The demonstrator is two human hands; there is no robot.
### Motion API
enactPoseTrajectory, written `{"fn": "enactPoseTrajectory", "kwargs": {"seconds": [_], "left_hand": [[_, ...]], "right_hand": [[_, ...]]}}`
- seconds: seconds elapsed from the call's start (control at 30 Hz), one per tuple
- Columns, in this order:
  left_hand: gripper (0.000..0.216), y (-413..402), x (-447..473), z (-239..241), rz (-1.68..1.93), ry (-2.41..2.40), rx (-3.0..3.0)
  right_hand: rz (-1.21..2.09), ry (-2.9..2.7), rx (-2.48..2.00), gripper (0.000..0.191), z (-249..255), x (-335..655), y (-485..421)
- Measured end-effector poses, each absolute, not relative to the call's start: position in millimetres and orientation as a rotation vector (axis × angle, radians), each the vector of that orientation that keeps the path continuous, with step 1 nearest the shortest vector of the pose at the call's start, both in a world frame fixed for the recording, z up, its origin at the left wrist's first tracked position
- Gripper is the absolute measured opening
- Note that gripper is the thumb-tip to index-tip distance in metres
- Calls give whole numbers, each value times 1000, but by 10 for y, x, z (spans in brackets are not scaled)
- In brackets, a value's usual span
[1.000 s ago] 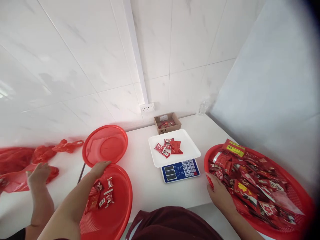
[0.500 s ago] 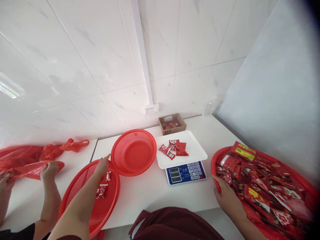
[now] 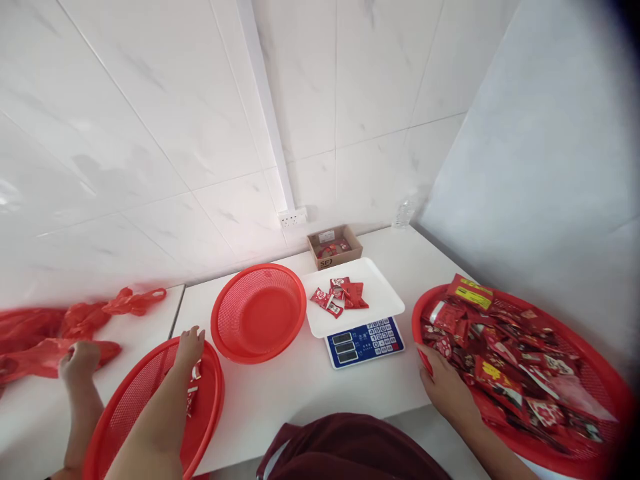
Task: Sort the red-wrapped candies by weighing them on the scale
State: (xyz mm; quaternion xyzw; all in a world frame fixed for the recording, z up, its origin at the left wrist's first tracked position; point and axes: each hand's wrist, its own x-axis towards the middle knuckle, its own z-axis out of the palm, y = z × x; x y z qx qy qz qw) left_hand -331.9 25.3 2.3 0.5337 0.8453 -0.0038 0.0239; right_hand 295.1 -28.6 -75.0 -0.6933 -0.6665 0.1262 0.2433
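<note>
My left hand (image 3: pixel 189 344) lies on the far rim of a wide red mesh basket (image 3: pixel 125 413) at the table's front left, fingers curled over the rim. A few red sweet packets (image 3: pixel 192 393) lie inside it by my wrist. My right hand (image 3: pixel 443 387) grips the near left rim of a large red basket (image 3: pixel 416 319) heaped with red snack packets (image 3: pixel 505 367) on the right. Between them stand an empty red basket (image 3: pixel 257 313) and a blue scale (image 3: pixel 364 340), whose white tray (image 3: pixel 385 300) carries several red packets (image 3: pixel 340 297).
Another person's hand (image 3: pixel 77 360) rests on red plastic bags (image 3: pixel 45 333) at the far left. A small open cardboard box (image 3: pixel 334 247), a clear bottle (image 3: pixel 405 213) and a wall socket (image 3: pixel 293 217) are at the back by the tiled wall.
The left basket has slid left and toward me under my left hand. The empty basket moved right and now sits beside the scale. My right hand stays on the right basket's rim.
</note>
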Motion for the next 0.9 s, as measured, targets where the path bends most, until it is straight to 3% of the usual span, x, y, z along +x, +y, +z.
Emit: {"fn": "enactPoseTrajectory", "kwargs": {"seconds": [0.33,0.53,0.7,0.9], "left_hand": [[52,275,-2928,234,29,2497,1725],[60,93,-1785,271,-175,1603,2121],[54,207,-1429,170,-126,1740,1904],[49,605,-1012,44,251,1901,1909]], "right_hand": [[402,-1803,-1928,42,-707,2928,-291],[399,-1787,-1941,42,-692,2915,-291],[422,-1794,-1981,42,-631,2901,-295],[424,-1783,-1957,42,-635,2901,-294]]}}
